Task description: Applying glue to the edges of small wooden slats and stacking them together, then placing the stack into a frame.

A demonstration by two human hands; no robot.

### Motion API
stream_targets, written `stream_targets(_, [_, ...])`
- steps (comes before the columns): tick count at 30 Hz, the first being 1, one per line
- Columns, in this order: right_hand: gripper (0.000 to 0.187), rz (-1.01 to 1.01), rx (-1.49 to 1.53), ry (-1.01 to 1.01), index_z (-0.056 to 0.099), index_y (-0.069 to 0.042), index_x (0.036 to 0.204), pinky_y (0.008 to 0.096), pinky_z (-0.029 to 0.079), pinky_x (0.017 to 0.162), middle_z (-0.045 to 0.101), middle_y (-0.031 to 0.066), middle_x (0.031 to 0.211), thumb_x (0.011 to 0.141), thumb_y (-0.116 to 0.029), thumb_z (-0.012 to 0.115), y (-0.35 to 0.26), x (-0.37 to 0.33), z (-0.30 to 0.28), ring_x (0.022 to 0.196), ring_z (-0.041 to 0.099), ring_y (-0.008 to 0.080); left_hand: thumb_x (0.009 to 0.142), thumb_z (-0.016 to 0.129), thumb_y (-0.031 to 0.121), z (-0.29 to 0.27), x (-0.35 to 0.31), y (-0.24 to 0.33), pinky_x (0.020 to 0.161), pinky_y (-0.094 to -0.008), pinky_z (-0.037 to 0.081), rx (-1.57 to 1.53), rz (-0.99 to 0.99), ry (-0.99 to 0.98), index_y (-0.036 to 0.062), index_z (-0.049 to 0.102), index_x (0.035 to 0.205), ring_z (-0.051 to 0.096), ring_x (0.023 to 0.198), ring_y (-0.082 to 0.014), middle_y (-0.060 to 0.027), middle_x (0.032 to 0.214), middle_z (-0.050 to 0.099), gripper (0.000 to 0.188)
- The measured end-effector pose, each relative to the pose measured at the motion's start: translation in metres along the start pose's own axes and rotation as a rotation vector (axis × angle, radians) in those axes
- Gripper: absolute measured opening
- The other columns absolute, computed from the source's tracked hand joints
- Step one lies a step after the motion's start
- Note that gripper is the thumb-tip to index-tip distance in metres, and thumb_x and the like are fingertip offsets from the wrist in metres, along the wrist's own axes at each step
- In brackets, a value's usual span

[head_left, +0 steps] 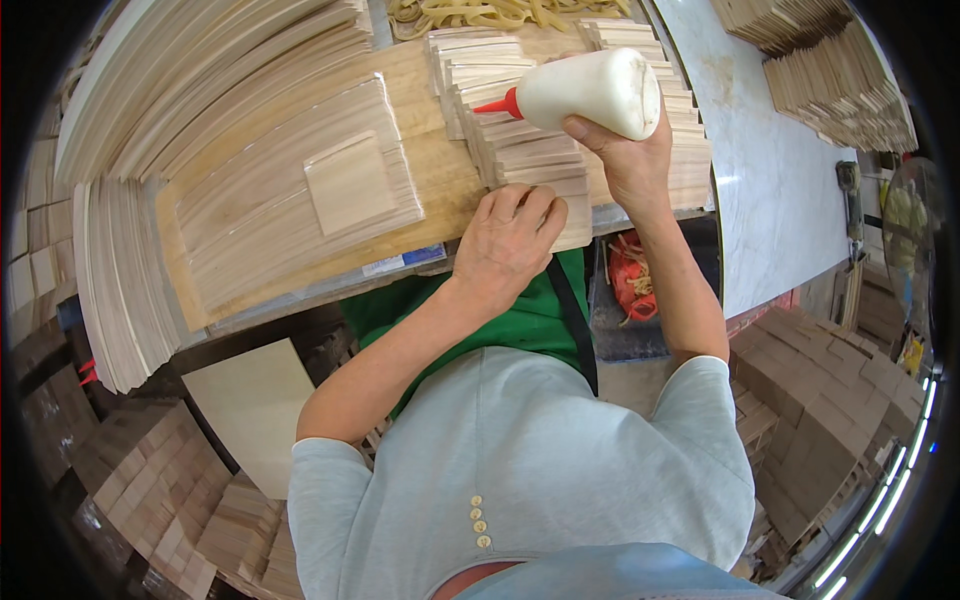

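Note:
My right hand (637,160) is wrapped around a white squeeze bottle (590,90) with a red pointed nozzle. The bottle is tipped on its side, its nozzle pointing left above a fanned row of thin wooden pieces (515,140). At the near end of that row, my left hand (512,235) curls its fingers over the edge of a thin wooden piece (570,205); its fingertips are partly hidden. Left of it lies a larger thin wooden panel (250,190) with shiny whitish lines along its edges. A small square wooden piece (349,183) rests on the panel.
Tall stacks of thin wooden boards (220,80) line the bench's left side. Yellowish bands (470,14) lie at the back. On the right, a pale table (770,170) carries more wooden pieces (840,85). Below the bench edge is a red bag (630,280).

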State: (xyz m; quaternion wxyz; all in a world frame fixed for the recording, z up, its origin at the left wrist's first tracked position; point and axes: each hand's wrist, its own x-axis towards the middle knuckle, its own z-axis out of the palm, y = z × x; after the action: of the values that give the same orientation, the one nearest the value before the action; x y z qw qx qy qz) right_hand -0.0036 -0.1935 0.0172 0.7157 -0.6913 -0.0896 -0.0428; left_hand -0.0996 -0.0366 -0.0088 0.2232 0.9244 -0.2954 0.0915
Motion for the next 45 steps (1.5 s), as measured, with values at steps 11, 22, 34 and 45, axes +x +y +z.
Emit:
stream_targets(11, [0.062,-0.023,-0.112,0.100,0.049,-0.002,0.123,0.0296,0.051,0.089,0.063,0.0061,0.111,0.071,-0.004,0.083,-0.018,0.000,-0.037,0.103,0.060,0.0144,0.055,0.081,0.016,-0.001,0.001,0.001,0.091,-0.0397,0.042,-0.020,-0.012,-0.013,0.0079,0.053,0.117,0.045,0.108,-0.0263,-0.0052,0.115,0.049,0.068])
stream_targets(22, [0.052,-0.037,0.158,0.182,0.053,0.002,0.120,0.0315,0.050,0.089,0.064,0.0086,0.113,0.073,0.004,0.076,-0.031,-0.017,-0.047,0.101,0.062,0.0170,0.055,0.081,0.013,-0.002,0.000,0.001,0.091,-0.0392,0.043,-0.041,-0.013,0.003,0.0077,0.053,0.117,0.046,0.109,-0.0262,-0.0053,0.116,0.049,0.068])
stream_targets(34, [0.066,0.059,-0.001,-0.006,0.048,-0.001,0.124,0.0312,0.050,0.091,0.063,0.0081,0.114,0.069,-0.001,0.084,-0.007,-0.017,-0.009,0.105,0.060,0.0159,0.056,0.080,0.015,0.001,-0.001,0.002,0.090,-0.0392,0.043,-0.006,-0.015,0.016,0.0079,0.054,0.116,0.047,0.107,-0.0261,-0.0052,0.114,0.051,0.066])
stream_targets(45, [0.063,0.006,-0.054,0.076,0.048,-0.002,0.125,0.0296,0.051,0.090,0.063,0.0062,0.114,0.071,-0.002,0.082,-0.016,-0.019,-0.036,0.104,0.061,0.0150,0.056,0.080,0.016,0.001,-0.001,0.002,0.091,-0.0390,0.042,-0.012,-0.020,-0.002,0.0081,0.054,0.117,0.046,0.109,-0.0261,-0.0048,0.115,0.050,0.067])
